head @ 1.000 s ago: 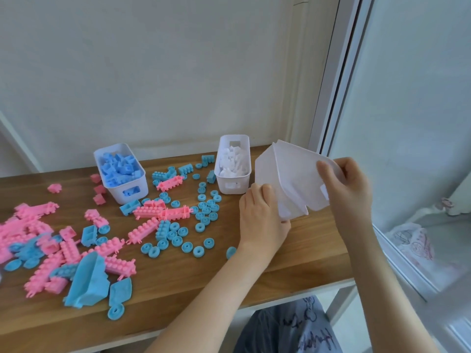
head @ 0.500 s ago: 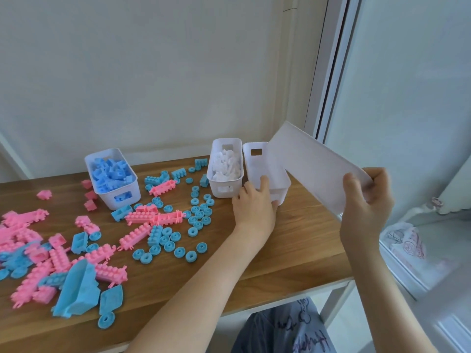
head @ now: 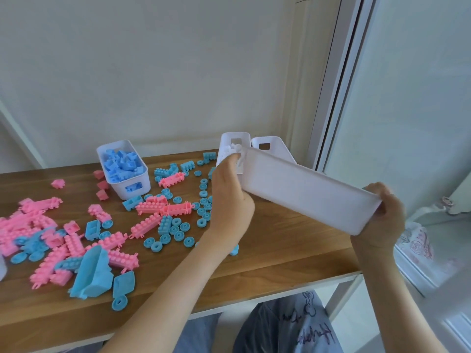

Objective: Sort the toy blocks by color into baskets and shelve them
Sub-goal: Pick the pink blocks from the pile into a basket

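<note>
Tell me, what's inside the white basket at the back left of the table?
Blue blocks, heaped to the rim of the basket; more blue shows through its handle slot. The bottom layers are hidden.

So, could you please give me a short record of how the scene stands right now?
held basket: white, tilted, lifted above the table
left hand: grips its left end
right hand: grips its right end
basket of blue blocks: on the table, rear left
basket of white blocks: on the table, behind the left hand
third basket: beside it, contents hidden
loose pieces: loose pink blocks and loose blue blocks scattered over the table's left and middle
</note>
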Available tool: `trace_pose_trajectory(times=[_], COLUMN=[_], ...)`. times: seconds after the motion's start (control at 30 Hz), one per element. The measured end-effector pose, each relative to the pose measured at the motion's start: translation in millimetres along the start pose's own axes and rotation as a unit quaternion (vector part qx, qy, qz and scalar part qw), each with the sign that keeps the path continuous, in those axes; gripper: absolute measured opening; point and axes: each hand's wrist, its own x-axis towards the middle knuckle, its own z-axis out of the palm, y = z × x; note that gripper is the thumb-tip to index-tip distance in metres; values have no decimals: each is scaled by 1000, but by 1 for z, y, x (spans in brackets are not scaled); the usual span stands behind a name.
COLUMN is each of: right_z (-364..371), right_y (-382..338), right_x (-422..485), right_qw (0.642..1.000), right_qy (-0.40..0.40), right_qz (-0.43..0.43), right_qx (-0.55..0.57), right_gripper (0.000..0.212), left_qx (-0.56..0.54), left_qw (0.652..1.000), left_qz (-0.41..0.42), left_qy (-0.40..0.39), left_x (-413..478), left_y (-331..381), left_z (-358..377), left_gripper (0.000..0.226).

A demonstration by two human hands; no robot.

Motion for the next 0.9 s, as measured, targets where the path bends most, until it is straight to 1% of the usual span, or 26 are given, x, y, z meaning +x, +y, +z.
trace_pose_trajectory(times=[0.07, 0.13, 0.2, 0.23, 0.27, 0.33, 0.43, 0.57, 0.6, 0.67, 0.73, 0.83, 0.9], right_z=[-4, -9, -10, -8, -5, 3, 8, 3, 2, -4, -9, -12, -9], right_y=[8, 15, 18, 18, 18, 21, 24, 20, 19, 14, 10, -3, -9], right_x=[0, 1, 2, 2, 0, -4, -10, -9, -8, -6, -3, 3, 7], right_qw=[1000, 999, 999, 998, 996, 990, 985, 976, 972, 958, 935, 876, 830], right_qy=[-11, -19, -29, -42, -55, -85, -99, -103, -101, -100, -118, -173, -199], right_qz=[28, 27, 20, 16, 13, 13, 1, -34, -40, -46, -26, 18, 23], right_qx=[-8, -20, -42, -53, -67, -111, -143, -188, -209, -265, -333, -450, -520], right_gripper=[35, 33, 31, 27, 23, 24, 24, 13, 13, 14, 13, 18, 21], left_qx=[-3, -1, 6, 8, 10, 41, 134, 164, 164, 160, 164, 171, 177], left_qw=[998, 993, 990, 989, 989, 983, 956, 938, 936, 930, 929, 931, 929], left_qz=[67, 117, 141, 142, 143, 177, 237, 250, 252, 261, 261, 252, 246], left_qy=[17, 20, 29, 29, 18, -26, -109, -173, -184, -201, -205, -201, -212], left_x=[2, 2, 0, -1, -4, -9, -19, -24, -23, -24, -26, -26, -24], left_y=[-8, -15, -18, -15, -12, -3, 9, 24, 27, 33, 35, 37, 39], left_z=[-9, -15, -18, -18, -17, -11, 8, 30, 33, 39, 43, 46, 46], left_gripper=[57, 52, 48, 44, 40, 34, 30, 18, 16, 14, 13, 13, 13])
